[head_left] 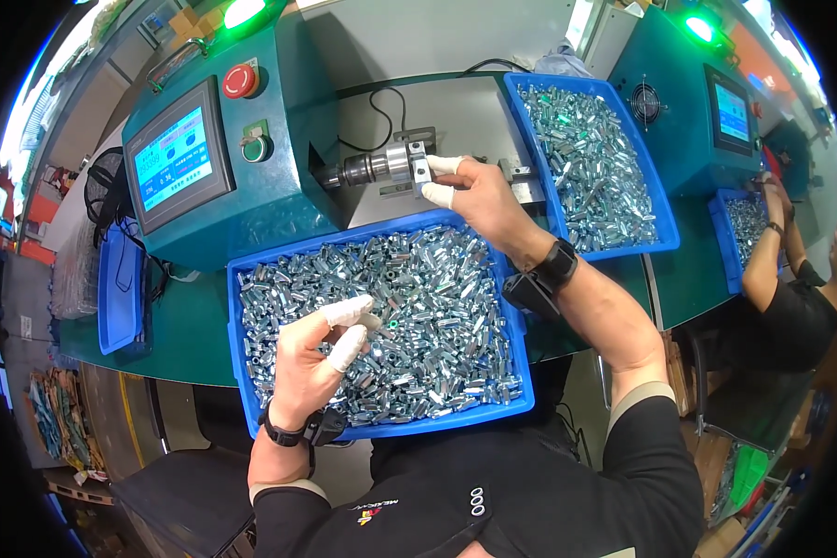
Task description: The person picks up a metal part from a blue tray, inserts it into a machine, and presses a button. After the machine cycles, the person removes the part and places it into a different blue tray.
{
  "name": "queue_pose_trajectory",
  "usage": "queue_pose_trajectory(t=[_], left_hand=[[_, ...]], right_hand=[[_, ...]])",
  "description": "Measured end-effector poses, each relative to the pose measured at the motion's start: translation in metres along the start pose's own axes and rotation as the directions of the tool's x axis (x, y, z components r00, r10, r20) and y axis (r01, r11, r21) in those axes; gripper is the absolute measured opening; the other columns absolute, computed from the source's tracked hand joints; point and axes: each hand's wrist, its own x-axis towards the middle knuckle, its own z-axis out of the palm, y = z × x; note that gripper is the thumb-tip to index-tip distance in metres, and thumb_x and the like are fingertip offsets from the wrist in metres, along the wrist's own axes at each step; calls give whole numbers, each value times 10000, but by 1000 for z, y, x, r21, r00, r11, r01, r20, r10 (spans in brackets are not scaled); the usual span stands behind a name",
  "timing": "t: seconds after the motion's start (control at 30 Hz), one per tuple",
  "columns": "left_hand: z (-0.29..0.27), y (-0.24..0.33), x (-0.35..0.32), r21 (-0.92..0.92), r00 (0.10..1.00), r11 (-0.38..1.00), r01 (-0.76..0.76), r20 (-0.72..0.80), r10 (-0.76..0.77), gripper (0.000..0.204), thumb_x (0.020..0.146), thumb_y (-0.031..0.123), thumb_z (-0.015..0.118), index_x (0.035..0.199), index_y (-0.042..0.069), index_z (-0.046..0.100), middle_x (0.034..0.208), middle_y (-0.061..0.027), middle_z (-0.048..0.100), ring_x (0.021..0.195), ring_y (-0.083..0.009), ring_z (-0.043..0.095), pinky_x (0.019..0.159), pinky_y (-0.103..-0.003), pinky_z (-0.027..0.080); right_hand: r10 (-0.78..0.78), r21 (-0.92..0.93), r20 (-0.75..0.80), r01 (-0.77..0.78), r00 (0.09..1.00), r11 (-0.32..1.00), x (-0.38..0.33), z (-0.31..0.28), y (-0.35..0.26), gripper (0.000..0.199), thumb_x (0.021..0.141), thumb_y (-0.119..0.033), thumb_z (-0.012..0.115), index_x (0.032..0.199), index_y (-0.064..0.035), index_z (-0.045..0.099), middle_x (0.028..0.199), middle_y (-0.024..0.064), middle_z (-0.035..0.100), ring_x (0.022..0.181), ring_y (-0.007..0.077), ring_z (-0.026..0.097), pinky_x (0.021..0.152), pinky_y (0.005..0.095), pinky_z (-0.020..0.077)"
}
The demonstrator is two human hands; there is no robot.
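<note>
My right hand [484, 200], with white covers on the thumb and forefinger, closes on the small metal block [419, 169] at the end of the machine's round steel spindle [367, 169]. Whether a small part sits between those fingertips and the block is hidden. Over the near blue tray [381, 430], my left hand [312, 353] holds its covered fingertips curled toward the thumb in a loose pinch. What lies in that pinch, if anything, I cannot make out. Small shiny, elongated hex metal pieces [446, 344] fill this tray.
A teal machine [279, 112] with a touchscreen [179, 153], a red stop button [240, 81] and a green knob [255, 147] stands left. Another full blue tray [665, 219] lies right of the spindle. Further right, a co-worker [777, 298] works at a similar machine [688, 112].
</note>
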Motion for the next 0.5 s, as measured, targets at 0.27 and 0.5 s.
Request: queue_pose_trajectory(t=[0.27, 0.5], left_hand=[[1, 1, 0, -23, 1000, 1000, 21, 14, -21, 308, 987, 33, 636, 1291, 10, 681, 1017, -130, 771, 777, -144, 716, 697, -258, 564], [0, -6, -2, -28, 1000, 999, 29, -1, -29, 313, 997, 40, 632, 1305, 7, 672, 1025, -127, 768, 789, -142, 715, 713, -263, 573]], right_hand=[[-4, -8, 13, 4, 1000, 1000, 1, -2, -1, 416, 971, -116, 731, 1358, 14, 654, 1231, 77, 723, 1091, 103, 648, 953, 269, 520], [35, 46, 38, -37, 999, 998, 5, -14, 1, 371, 1003, -168, 699, 1332, 3, 668, 1198, 44, 728, 997, 85, 658, 832, 254, 537]])
